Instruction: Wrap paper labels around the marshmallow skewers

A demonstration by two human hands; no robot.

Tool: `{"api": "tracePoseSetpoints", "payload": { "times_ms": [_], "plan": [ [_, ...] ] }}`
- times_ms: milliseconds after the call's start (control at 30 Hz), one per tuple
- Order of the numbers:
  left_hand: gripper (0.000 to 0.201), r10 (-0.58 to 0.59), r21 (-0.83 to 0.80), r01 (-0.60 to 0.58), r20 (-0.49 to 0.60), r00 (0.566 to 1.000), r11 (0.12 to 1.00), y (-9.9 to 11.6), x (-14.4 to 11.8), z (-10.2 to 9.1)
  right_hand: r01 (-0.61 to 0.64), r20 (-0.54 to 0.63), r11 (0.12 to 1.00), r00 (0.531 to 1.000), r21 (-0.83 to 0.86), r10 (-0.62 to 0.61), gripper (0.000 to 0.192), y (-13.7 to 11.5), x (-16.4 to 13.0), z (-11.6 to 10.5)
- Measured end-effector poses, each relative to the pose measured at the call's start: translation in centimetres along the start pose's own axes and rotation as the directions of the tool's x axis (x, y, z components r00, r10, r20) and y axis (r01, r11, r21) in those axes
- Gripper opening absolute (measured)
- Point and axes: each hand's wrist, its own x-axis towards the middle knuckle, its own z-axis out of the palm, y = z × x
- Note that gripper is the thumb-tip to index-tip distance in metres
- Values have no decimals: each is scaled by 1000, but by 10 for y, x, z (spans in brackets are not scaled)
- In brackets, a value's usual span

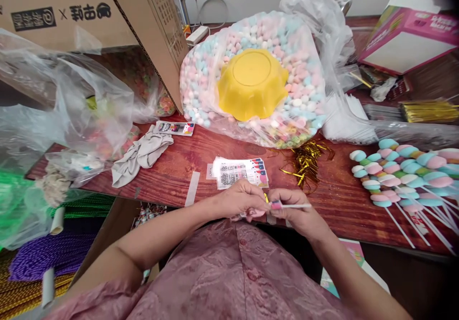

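Just in front of my shirt, at the table's near edge, my two hands nearly meet. My right hand [296, 212] pinches a white stick [299, 206], with a small pink and blue piece near its inner end. My left hand [245, 200] is closed beside it, its fingers mostly hiding what they grip; something pinkish shows below. Between the hands a bit of gold tie [266, 197] sticks up. Printed clear bags [236, 172] lie stacked right behind my left hand. A heap of gold twist ties [306, 165] is beyond my right hand.
A big bag of pastel marshmallows [201, 81] with a yellow bowl [253, 83] stands at the back. Marshmallow skewers [405, 172] lie piled at right. A cardboard box [154, 28], a grey cloth [143, 155] and plastic bags [96, 95] occupy the left; rope bundles [53, 258] sit lower.
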Motion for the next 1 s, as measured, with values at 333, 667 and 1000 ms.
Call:
{"api": "tracePoseSetpoints", "payload": {
  "times_ms": [333, 667, 1000],
  "plan": [
    [14, -405, 74, 439, 544, 734, 895, 2, 2, -16, 741, 584, 166, 628, -651, -514, 25, -44, -20, 9],
    [25, -383, 449, 78, 645, 662, 890, 31, 15, -28, 770, 700, 7, 584, -638, -411, 24, -55, -13, 18],
    [27, 466, 897, -254, 410, 784, -362, 75, -35, 17, 339, 214, 250, 883, -907, -418, 20, -39, 16, -8]
  ]
}}
